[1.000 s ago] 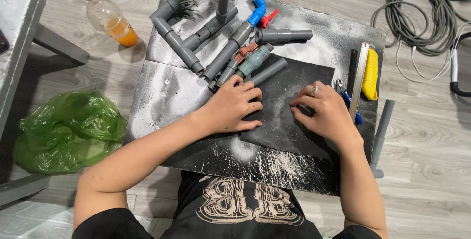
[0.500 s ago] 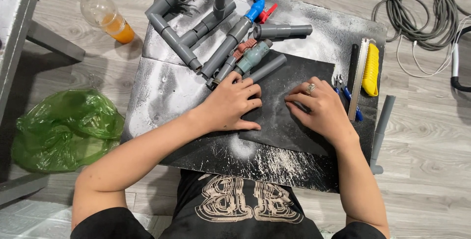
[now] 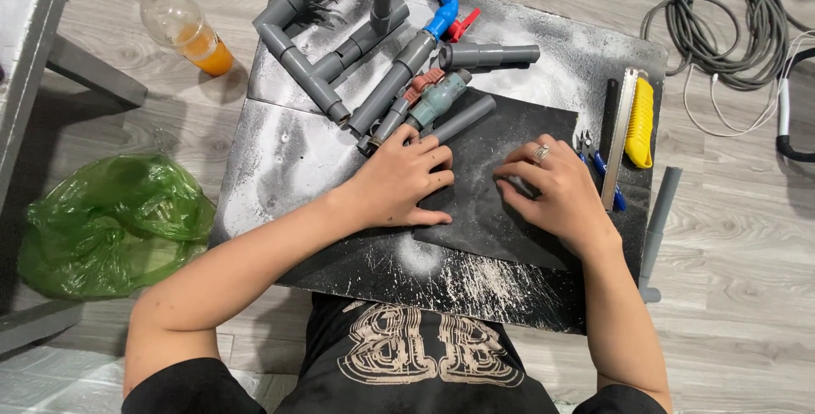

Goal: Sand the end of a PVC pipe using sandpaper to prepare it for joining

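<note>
your left hand (image 3: 403, 180) and right hand (image 3: 556, 193), fingers spread flat and gripping nothing, have barely shifted on the black sheet (image 3: 501, 180) lying on the dusty table (image 3: 272, 159), so it stays pinned.

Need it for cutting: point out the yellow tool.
In the head view, the yellow tool lies at the table's right edge, beside a metal ruler, beyond the right hand.
</note>
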